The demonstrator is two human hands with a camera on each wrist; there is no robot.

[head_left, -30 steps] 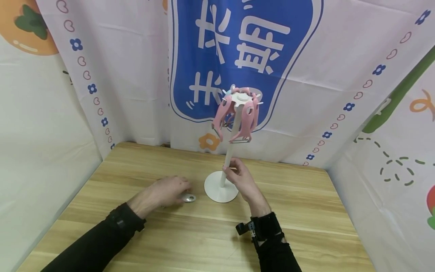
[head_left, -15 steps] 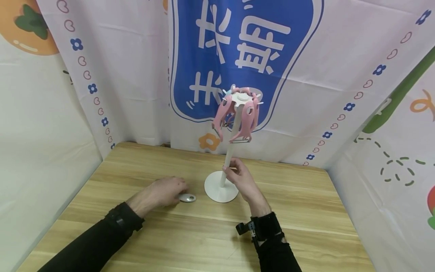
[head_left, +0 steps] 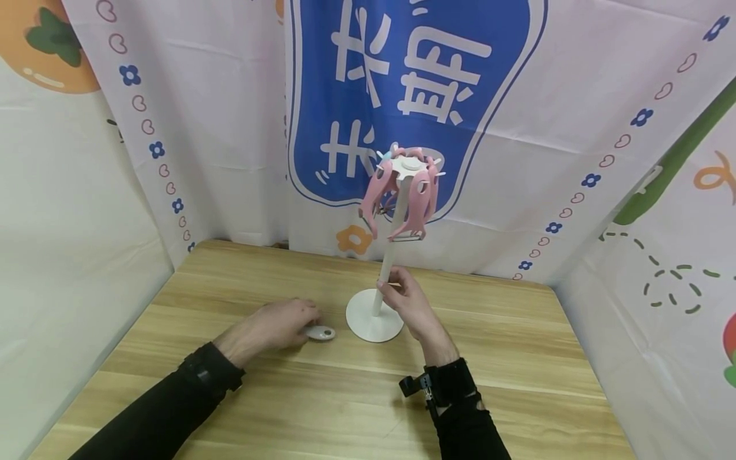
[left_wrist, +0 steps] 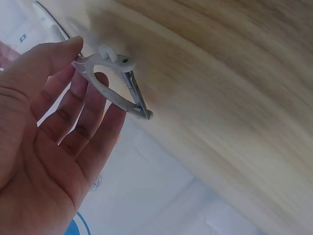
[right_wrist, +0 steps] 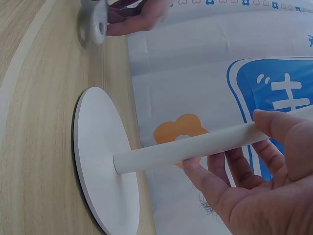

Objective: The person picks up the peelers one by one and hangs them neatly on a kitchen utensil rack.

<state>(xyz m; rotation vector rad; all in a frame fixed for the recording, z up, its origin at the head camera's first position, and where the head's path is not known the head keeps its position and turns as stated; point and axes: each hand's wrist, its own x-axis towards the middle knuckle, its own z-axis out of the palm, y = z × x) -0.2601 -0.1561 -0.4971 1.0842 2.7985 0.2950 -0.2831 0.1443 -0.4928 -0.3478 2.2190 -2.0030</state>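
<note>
A white-grey Y-shaped peeler [left_wrist: 100, 61] with a metal blade is pinched between the thumb and fingers of my left hand [head_left: 284, 322]. In the head view, its rounded handle end [head_left: 319, 332] sticks out to the right of that hand, close over the table, while the blade end is hidden. My right hand [head_left: 409, 301] grips the lower pole [right_wrist: 195, 142] of a white stand, thumb on one side and fingers on the other. The stand's round base [head_left: 368, 329] rests on the table. Several pink peelers [head_left: 422, 201] hang from prongs around the stand's top [head_left: 409, 167].
The wood-grain table [head_left: 322, 409] ends at a printed white cloth [head_left: 230, 128] behind, with similar cloths at both sides. A blue panel with white characters [head_left: 397, 83] is behind the stand. A light blue bit [head_left: 388, 155] shows at the stand's top.
My left fingers have drawn back a little to the left, and more of the peeler's handle shows. The handle end has since shifted slightly right. My right hand and the stand stay in place.
</note>
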